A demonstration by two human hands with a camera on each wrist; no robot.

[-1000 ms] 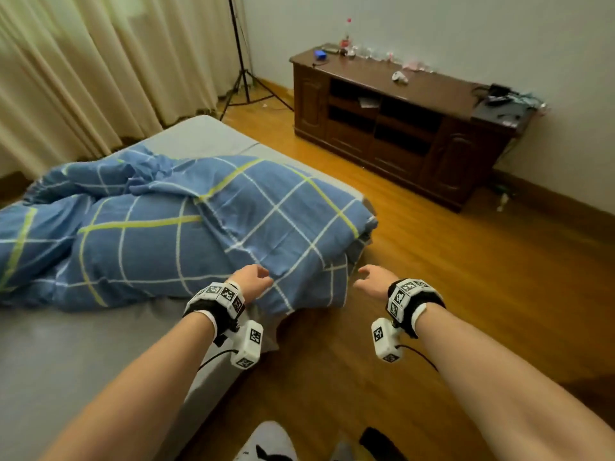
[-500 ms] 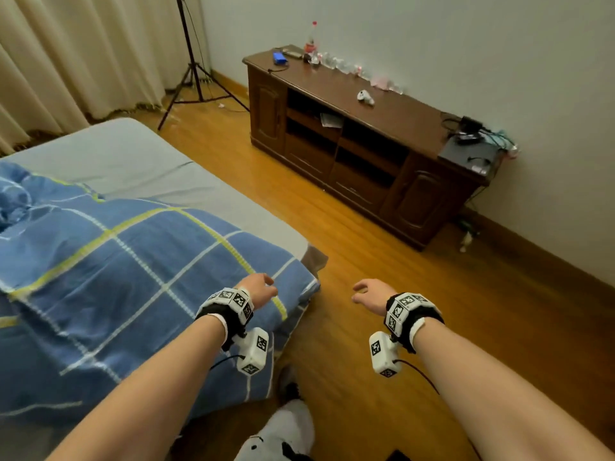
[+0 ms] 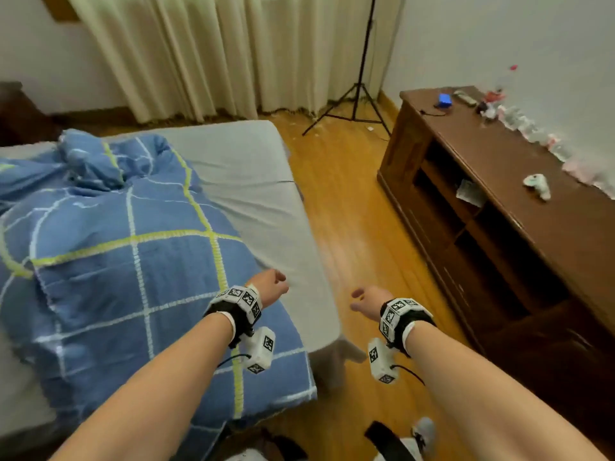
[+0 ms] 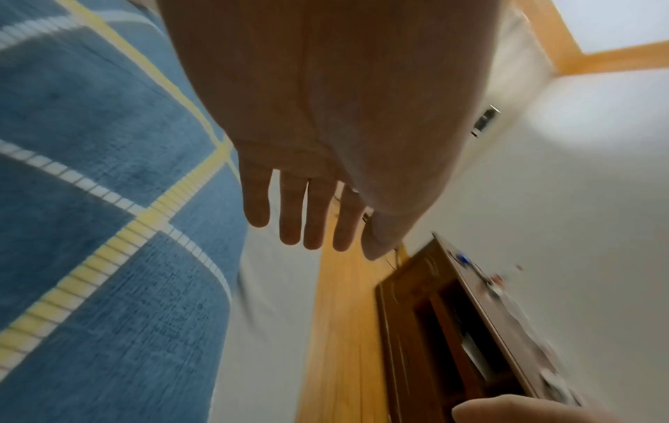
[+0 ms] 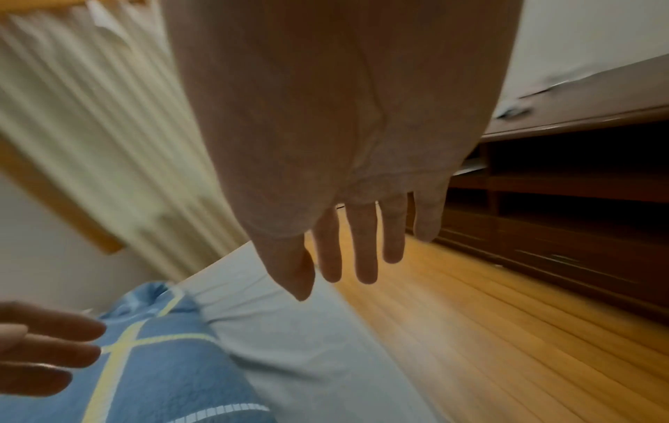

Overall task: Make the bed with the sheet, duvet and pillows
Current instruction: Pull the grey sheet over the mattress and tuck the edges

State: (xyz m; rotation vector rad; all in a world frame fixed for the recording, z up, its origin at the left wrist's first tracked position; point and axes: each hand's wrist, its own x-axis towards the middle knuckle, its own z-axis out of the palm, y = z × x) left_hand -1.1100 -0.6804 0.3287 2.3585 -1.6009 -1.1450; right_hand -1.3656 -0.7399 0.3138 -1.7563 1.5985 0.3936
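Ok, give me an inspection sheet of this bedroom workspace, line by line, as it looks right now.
Surface: bed with grey sheet fitted over the mattress, bare on the side nearest the cabinet.
Job's things: blue checked duvet lies bunched and rumpled, one corner hanging over the near edge; pillows: nothing seen.
Clutter: small items along the wooden cabinet top, including a blue object; too blurred to name the others.
Grippers: left hand above the duvet edge, fingers straight, holding nothing; right hand over the floor, fingers relaxed, holding nothing.
Cables: thin leads from both wrist cameras; a dark cord by the blue object.
Surroundings: cream curtains, black tripod, wooden floor.
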